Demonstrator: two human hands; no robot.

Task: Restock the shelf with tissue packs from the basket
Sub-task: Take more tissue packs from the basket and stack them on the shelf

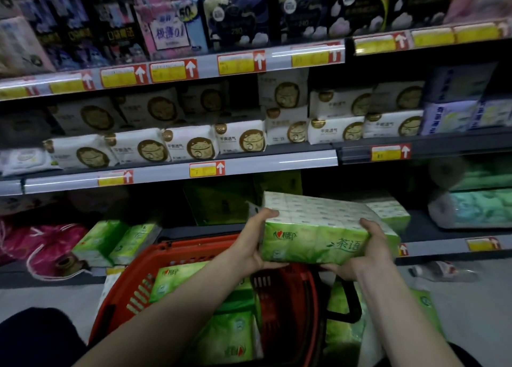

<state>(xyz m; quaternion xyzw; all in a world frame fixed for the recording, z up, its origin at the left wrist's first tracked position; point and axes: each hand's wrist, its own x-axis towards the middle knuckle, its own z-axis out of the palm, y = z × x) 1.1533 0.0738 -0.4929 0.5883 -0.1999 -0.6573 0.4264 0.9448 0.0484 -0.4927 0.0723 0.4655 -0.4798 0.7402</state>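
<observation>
A green and white tissue pack [315, 228] is held level above the red basket [155, 261], in front of the bottom shelf [443, 244]. My left hand [255, 242] grips its left end, thumb on top and fingers underneath. Its right end sits in my right hand [368, 247], held the same way. More green tissue packs [221, 336] lie in the basket. On the bottom shelf, one matching pack [388, 211] sits just behind the held one and others [116, 242] stand at the left.
The middle shelf holds white packs with gold round labels [194, 145]. Dark packs fill the top shelf [304, 12]. A pink bag [50, 244] lies at the bottom left, pale green rolls [476, 206] at the right. Green packs [426, 308] and a bottle [440, 269] lie on the floor.
</observation>
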